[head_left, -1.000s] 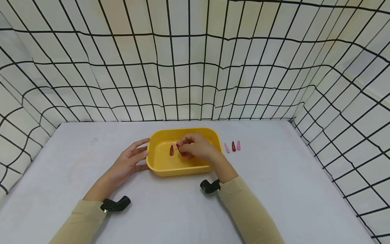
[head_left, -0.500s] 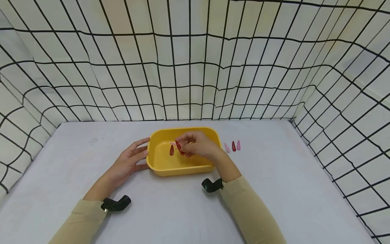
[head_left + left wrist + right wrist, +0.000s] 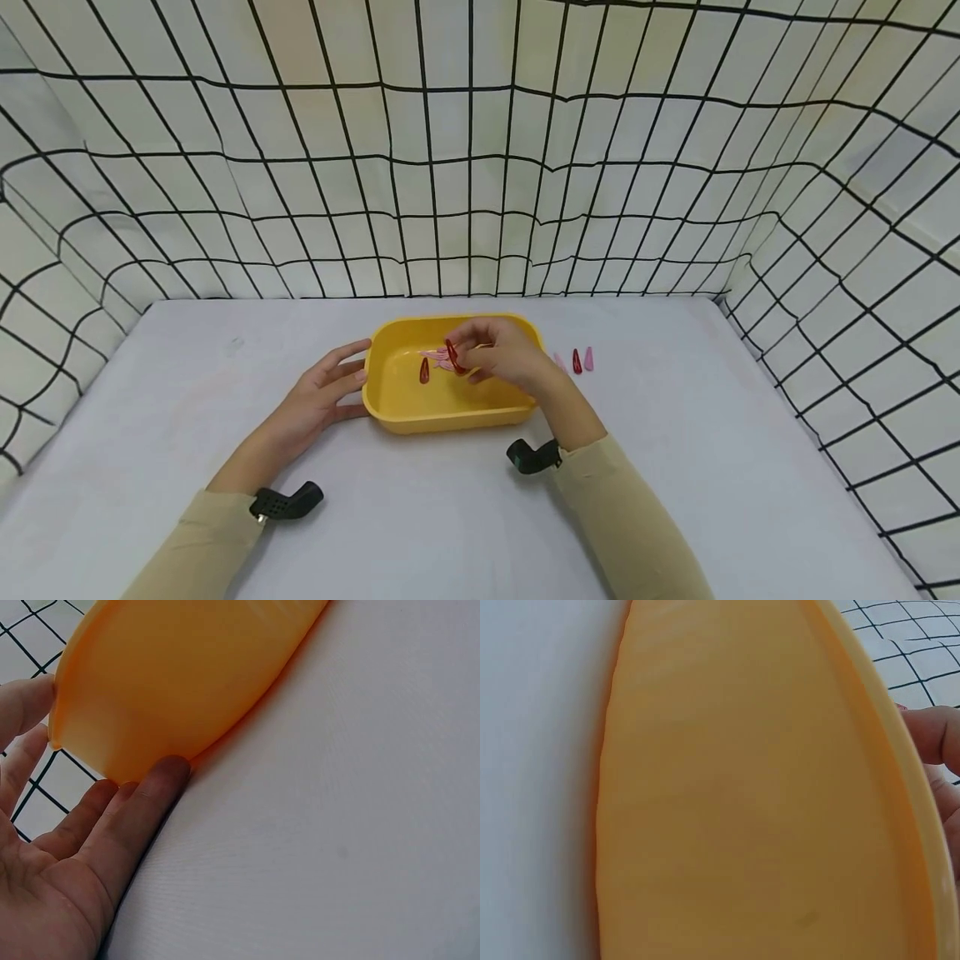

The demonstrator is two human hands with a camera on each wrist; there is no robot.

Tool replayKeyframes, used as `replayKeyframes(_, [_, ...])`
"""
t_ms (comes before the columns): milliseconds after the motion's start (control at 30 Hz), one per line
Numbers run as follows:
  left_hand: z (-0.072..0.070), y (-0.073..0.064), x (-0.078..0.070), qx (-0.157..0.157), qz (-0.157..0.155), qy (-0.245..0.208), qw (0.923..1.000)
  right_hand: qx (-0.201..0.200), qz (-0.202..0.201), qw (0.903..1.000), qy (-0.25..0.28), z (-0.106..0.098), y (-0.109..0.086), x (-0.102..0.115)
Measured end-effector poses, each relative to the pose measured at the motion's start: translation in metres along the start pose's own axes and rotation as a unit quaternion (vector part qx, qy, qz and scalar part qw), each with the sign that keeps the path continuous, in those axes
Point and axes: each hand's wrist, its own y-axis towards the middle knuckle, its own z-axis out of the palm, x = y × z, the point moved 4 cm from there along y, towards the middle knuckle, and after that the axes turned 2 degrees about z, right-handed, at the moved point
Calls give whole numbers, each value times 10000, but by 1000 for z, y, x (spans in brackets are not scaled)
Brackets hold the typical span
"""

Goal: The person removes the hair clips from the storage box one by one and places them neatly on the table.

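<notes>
A yellow plastic tray (image 3: pixel 397 400) stands on the white table. My left hand (image 3: pixel 318 392) rests against its left end with fingers spread; in the left wrist view the fingertips touch the tray wall (image 3: pixel 187 682). Over the tray's inside, my right hand (image 3: pixel 498 350) pinches a red snap hair clip (image 3: pixel 454 357) between thumb and fingers. Several pink hair clips (image 3: pixel 435 356) lie in the tray, partly behind the held clip. Left of them lies another red hair clip (image 3: pixel 424 371). In the right wrist view the tray's side (image 3: pixel 742 787) hides most of the right hand (image 3: pixel 937 742).
Right of the tray, a red clip (image 3: pixel 577 361) lies between two pink clips, one of them the right-hand pink clip (image 3: pixel 588 359). A black wire grid (image 3: pixel 468 217) stands behind the table (image 3: pixel 420 517) and along its sides.
My right hand has lifted slightly and shifted right with the red hair clip, showing more of the pink clips in the tray. The left hand has stayed in place.
</notes>
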Motion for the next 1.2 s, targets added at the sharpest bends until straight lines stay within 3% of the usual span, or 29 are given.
replayKeyframes(533, [3,0,-1,-35,-45,-31,10000,-214,-148,9991,-336,-32,-17,-2])
replayKeyframes(1000, [4,5,1,47,-33,44,10000,-904,-199,9957,-70,-70,-38,-13])
replayKeyframes(1200, [2,1,0,-91,-23,47,9999,-1014,-382,9940,-141,-83,-39,-7])
